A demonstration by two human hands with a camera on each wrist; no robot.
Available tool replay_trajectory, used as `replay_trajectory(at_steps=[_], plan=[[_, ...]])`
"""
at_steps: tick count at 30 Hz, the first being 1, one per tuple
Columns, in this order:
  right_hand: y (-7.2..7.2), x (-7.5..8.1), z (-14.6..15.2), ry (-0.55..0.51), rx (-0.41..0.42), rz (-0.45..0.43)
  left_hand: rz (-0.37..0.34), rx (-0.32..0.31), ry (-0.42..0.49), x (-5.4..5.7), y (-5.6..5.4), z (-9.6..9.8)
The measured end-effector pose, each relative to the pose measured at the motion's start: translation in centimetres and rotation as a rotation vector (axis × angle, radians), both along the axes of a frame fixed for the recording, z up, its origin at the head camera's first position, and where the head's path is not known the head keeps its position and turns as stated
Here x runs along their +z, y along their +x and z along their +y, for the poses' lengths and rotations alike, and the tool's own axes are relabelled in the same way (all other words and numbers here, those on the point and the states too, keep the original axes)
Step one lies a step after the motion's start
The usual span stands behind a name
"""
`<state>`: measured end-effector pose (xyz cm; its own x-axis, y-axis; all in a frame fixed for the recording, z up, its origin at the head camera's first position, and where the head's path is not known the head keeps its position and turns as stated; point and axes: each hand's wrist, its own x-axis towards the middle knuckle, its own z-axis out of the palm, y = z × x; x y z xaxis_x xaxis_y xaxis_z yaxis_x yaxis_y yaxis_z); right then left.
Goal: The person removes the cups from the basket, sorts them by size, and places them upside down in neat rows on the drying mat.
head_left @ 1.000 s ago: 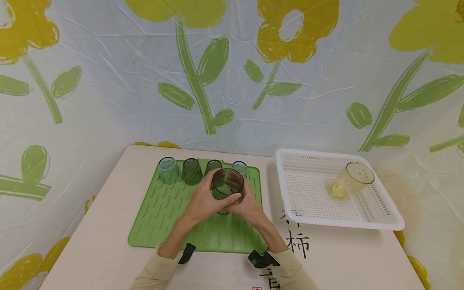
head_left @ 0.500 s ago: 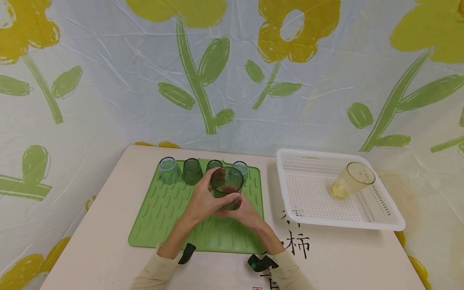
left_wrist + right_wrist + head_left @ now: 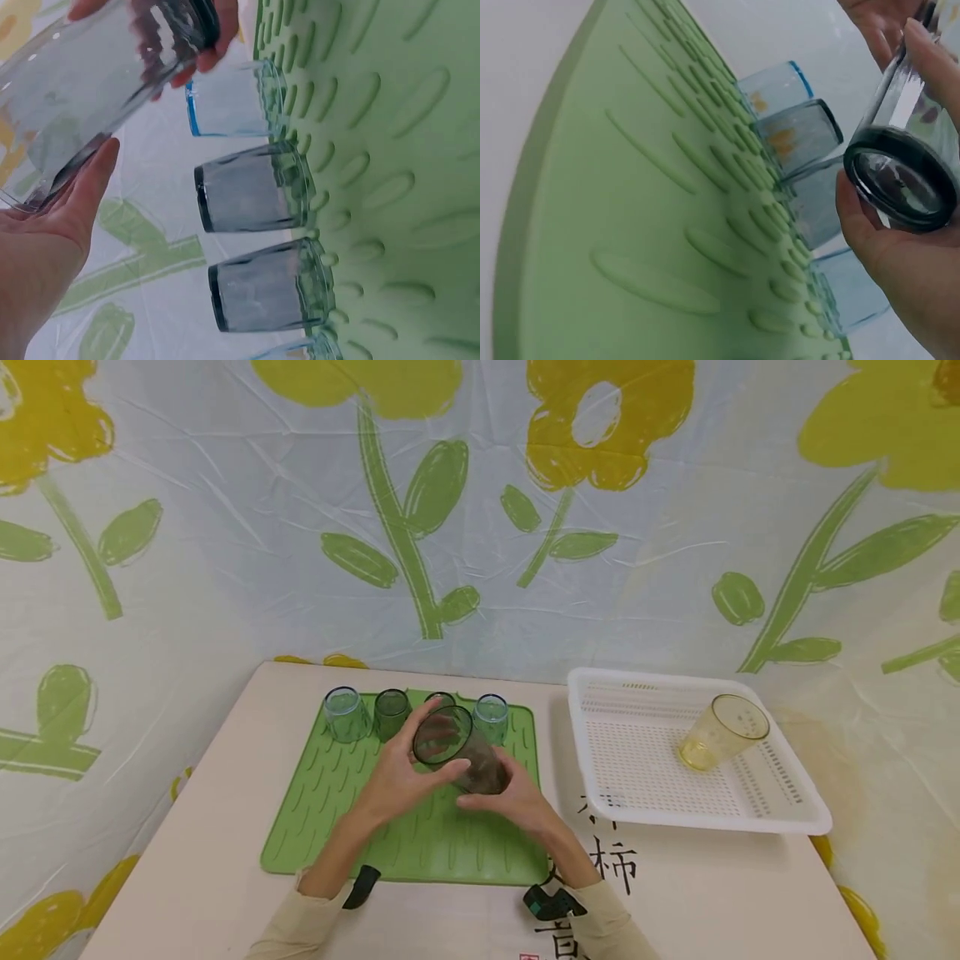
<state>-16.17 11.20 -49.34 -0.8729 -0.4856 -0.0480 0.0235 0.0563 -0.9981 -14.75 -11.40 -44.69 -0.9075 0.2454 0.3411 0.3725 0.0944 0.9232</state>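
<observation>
A tall grey-tinted drinking glass (image 3: 483,756) is held tilted over the green mat (image 3: 330,810), its rim toward the upper left and its base toward the lower right. My left hand (image 3: 399,781) grips it near the rim, thumb in front and fingers behind. My right hand (image 3: 521,797) holds the base end; the right wrist view shows the thick round base (image 3: 901,178) between thumb and fingers. Behind the hands, small tumblers stand along the mat's far edge: a blue one (image 3: 347,716) at left, a dark grey one (image 3: 392,716), another grey one partly hidden, and a blue one (image 3: 491,720) at right.
To the right, a white plastic basket (image 3: 622,814) sits on the table (image 3: 202,827). A yellow glass (image 3: 720,735) leans inside it. A flower-patterned cloth (image 3: 285,610) hangs behind the table. Black written characters (image 3: 615,864) mark the surface below the basket.
The glass has gone from nearly upright to tilted, its rim swinging left. My left hand has shifted a little left with the rim, and my right hand has moved round the base.
</observation>
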Motion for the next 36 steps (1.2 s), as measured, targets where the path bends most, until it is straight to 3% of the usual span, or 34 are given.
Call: replay_trajectory(at_steps=[4, 10, 20, 29, 36], plan=[[-0.1, 0.6, 0.5, 0.043, -0.033, 0.012, 0.001, -0.034, 0.0, 0.1, 0.1, -0.8], [-0.6, 1.3, 1.4, 0.021, -0.057, 0.087, -0.033, -0.061, -0.06, 0.4, 0.5, -2.2], [-1.3, 2.9, 1.8, -0.114, -0.043, 0.128, -0.035, -0.043, -0.212, 0.3, 0.8, -3.5], [-1.5, 4.3, 0.6, -0.211, -0.036, 0.066, -0.055, -0.057, -0.356, -0.4, 1.1, -4.0], [-1.8, 4.8, -1.0, -0.324, 0.028, 0.084, -0.067, -0.056, -0.433, -1.1, 0.9, -4.0]])
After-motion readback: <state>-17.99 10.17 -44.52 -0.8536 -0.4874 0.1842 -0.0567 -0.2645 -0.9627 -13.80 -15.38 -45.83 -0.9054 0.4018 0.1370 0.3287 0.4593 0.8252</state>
